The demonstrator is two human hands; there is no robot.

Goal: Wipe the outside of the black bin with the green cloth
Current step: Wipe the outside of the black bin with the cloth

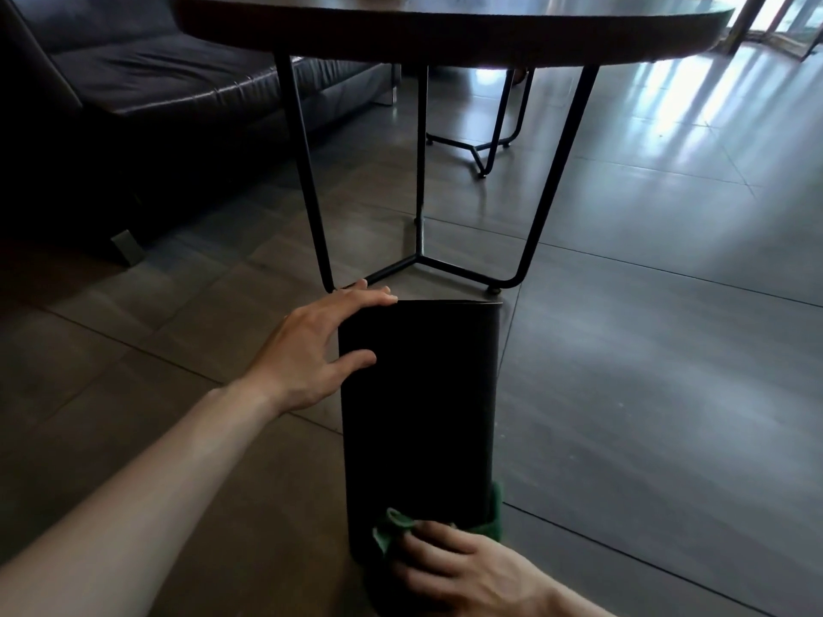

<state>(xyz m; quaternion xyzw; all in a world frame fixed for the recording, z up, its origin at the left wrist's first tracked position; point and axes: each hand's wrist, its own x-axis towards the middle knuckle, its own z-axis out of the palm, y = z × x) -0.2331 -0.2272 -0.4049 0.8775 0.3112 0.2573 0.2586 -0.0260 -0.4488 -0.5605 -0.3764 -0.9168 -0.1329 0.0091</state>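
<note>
The tall black bin [418, 411] stands on the tiled floor just in front of a round table's legs. My left hand [311, 345] grips its upper left corner, fingers over the rim and thumb on the near face. Low on the near side, my right hand [458, 572] presses the green cloth [394, 525] against the bin. The cloth wraps around the bin's lower right edge, where more green shows. The bin's base is hidden behind my right hand.
A round dark table [445, 33] on thin black metal legs [421, 171] stands right behind the bin. A dark leather sofa [133, 82] fills the left. Another metal frame [485, 149] sits further back. Glossy floor tiles [668, 305] stretch to the right.
</note>
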